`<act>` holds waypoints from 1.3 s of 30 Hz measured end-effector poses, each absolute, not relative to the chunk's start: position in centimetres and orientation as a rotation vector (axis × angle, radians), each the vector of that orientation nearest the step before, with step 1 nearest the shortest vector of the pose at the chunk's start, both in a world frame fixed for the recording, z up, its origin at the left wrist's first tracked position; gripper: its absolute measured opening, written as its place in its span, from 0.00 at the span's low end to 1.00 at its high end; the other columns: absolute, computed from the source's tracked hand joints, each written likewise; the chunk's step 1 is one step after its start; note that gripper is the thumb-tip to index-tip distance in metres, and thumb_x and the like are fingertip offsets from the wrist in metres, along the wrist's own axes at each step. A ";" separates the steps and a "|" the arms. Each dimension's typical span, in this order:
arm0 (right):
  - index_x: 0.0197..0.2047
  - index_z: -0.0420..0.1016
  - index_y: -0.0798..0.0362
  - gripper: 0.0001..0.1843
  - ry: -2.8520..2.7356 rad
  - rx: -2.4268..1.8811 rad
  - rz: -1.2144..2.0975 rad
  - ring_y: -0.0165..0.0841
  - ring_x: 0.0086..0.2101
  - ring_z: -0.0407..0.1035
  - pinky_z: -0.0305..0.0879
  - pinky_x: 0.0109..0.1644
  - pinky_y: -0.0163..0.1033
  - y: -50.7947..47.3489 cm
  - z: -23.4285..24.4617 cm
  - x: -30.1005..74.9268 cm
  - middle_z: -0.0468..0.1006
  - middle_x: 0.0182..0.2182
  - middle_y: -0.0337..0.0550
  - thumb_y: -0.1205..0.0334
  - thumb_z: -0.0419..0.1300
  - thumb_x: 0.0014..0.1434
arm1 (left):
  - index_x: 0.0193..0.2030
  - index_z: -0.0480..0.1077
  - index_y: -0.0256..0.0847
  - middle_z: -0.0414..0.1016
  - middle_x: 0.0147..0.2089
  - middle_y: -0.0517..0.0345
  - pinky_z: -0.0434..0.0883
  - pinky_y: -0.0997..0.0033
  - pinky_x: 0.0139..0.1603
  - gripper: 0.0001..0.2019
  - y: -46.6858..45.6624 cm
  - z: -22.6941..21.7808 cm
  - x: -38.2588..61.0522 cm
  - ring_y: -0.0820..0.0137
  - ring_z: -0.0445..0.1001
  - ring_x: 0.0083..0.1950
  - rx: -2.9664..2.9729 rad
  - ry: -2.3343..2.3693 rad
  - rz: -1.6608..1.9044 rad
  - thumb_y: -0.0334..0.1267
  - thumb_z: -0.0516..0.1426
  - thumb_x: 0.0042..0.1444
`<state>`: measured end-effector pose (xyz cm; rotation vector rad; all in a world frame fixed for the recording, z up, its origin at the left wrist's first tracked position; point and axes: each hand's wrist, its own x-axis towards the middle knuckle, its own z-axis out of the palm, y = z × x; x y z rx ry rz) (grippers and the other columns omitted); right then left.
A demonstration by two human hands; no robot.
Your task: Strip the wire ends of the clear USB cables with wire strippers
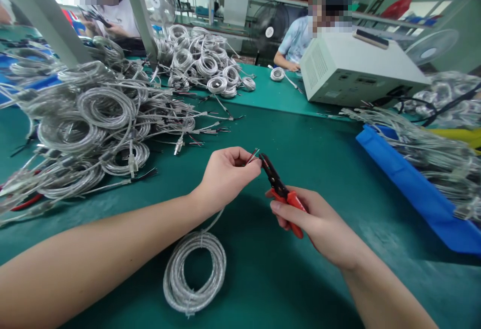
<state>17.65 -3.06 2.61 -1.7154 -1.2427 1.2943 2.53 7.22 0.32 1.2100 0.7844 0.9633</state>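
Observation:
My left hand (231, 171) pinches the end of a cable, whose thin bare-tipped wires (252, 155) stick out past the fingertips. The rest of this clear-jacketed cable (170, 283) is a tied coil that hangs or lies below my left wrist. Wrapped around the red handles of a wire stripper (288, 198) is my right hand (313, 216). The tool's black jaws are right beside my left fingertips, near the wires. Whether the jaws touch a wire is too small to tell.
Coiled cables (107, 106) pile up at the left, with another heap (205, 61) behind. A blue tray (409, 199) of cables stands at the right. Beyond it sits a white boxy machine (338, 71). Two people sit across the green table (278, 133); fans stand behind them.

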 end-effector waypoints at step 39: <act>0.27 0.66 0.50 0.15 -1.364 -1.906 1.064 0.29 0.20 0.53 0.48 0.24 0.37 -2.9 2.5 17.0 0.59 0.18 0.33 0.50 0.58 0.59 | 0.22 0.67 0.39 0.64 0.20 0.65 0.50 0.76 0.18 0.10 7.3 0.3 2.7 0.80 0.53 0.18 1.179 0.817 0.926 0.37 0.64 0.46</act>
